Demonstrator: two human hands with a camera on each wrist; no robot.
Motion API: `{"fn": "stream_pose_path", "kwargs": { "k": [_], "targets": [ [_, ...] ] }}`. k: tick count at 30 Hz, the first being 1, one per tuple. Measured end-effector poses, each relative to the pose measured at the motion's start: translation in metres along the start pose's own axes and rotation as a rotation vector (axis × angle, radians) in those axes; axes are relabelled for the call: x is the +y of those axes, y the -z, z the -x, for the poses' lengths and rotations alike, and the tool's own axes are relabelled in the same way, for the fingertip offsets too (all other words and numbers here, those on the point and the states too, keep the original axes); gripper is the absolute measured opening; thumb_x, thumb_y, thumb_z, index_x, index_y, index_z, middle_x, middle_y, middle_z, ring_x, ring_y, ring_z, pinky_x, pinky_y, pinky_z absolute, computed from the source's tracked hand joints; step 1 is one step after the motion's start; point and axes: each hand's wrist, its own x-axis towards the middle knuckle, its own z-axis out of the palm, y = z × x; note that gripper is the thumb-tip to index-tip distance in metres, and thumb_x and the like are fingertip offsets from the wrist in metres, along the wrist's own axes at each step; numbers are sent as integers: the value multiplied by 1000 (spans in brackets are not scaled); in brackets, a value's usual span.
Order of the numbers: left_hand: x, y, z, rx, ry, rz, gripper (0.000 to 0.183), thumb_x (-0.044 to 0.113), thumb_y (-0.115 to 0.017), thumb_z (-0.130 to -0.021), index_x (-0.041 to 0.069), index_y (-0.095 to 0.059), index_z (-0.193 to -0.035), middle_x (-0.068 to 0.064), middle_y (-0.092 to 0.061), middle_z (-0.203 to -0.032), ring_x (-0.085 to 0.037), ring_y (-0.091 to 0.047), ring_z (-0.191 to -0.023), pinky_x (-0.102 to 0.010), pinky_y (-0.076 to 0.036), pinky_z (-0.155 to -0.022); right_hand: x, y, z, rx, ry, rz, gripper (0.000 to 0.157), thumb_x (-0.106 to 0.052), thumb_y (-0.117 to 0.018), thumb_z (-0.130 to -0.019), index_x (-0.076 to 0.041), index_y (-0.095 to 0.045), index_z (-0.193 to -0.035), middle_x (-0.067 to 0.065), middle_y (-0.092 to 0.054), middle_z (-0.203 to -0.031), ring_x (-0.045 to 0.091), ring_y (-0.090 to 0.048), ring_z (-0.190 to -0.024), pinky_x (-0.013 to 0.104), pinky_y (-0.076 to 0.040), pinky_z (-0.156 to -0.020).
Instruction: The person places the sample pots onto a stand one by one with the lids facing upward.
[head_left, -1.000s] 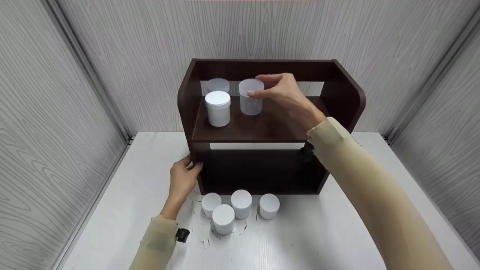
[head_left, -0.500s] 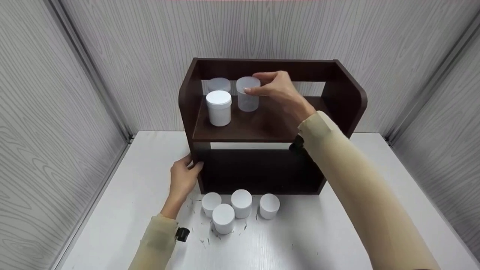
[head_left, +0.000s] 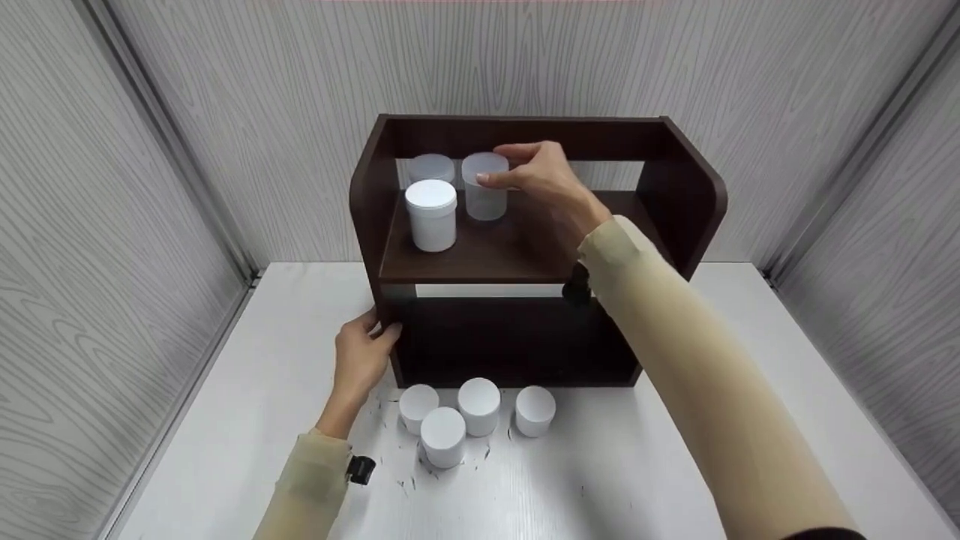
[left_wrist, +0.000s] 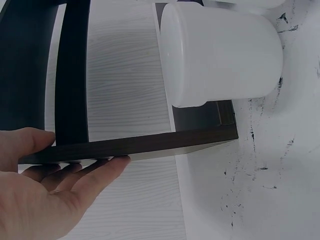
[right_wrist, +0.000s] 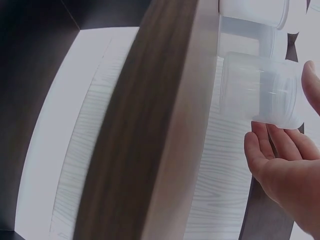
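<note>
My right hand (head_left: 551, 180) pinches a translucent plastic jar (head_left: 486, 199) near its top, thumb in front and fingers behind. The jar is upright at the brown wooden shelf unit's (head_left: 517, 280) upper board, its base close to the wood. Just left of it, an opaque white jar (head_left: 433, 225) stands in front of another translucent jar (head_left: 430, 166), which is partly hidden. Lower down, my left hand (head_left: 360, 360) grips the unit's left side panel (left_wrist: 150, 144); the left wrist view shows the thumb on the inner side and the fingers on the outer side.
In front of the unit, several white lidded jars stand on the white table (head_left: 600, 480), including a nearer jar (head_left: 442, 436) and one off to the right (head_left: 535, 410). Dark marks speckle the tabletop beside them. Grey wood-grain walls (head_left: 517, 60) enclose the back and sides.
My right hand has carried the translucent jar left and slightly back, closer to the two jars on the upper board. My left hand keeps its grip on the side panel.
</note>
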Motion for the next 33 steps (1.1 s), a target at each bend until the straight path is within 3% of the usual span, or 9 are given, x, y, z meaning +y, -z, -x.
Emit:
{"fn": "stream_pose_path", "kwargs": {
  "k": [11,22,33],
  "targets": [
    [2,-2,-1,-5,14,9,50,9,-66,-100,-16,-54,-141,-32,-58,-142,-45,-64,-124,-46,-59,-98,1,-2,-7,-4,-35,-14,69,-15,-93,-83,-2,-63,-144,12,-66,-139,18,-65,-113,28,-53,-102],
    [3,-5,0,-5,24,20,51,9,-67,-100,-16,-54,-142,-32,-59,-142,-44,-63,-126,-45,-58,-99,5,-2,-8,2,-39,-1,67,-14,-92,-83,-2,-64,-143,11,-64,-144,18,-62,-123,27,-49,-109],
    [3,-4,3,-14,19,16,52,12,-66,-101,-15,-53,-144,-31,-57,-145,-44,-63,-126,-44,-58,-100,7,-2,-7,6,-49,12,69,-16,-93,-83,-3,-64,-144,13,-63,-144,19,-64,-117,29,-54,-102]
  ]
}}
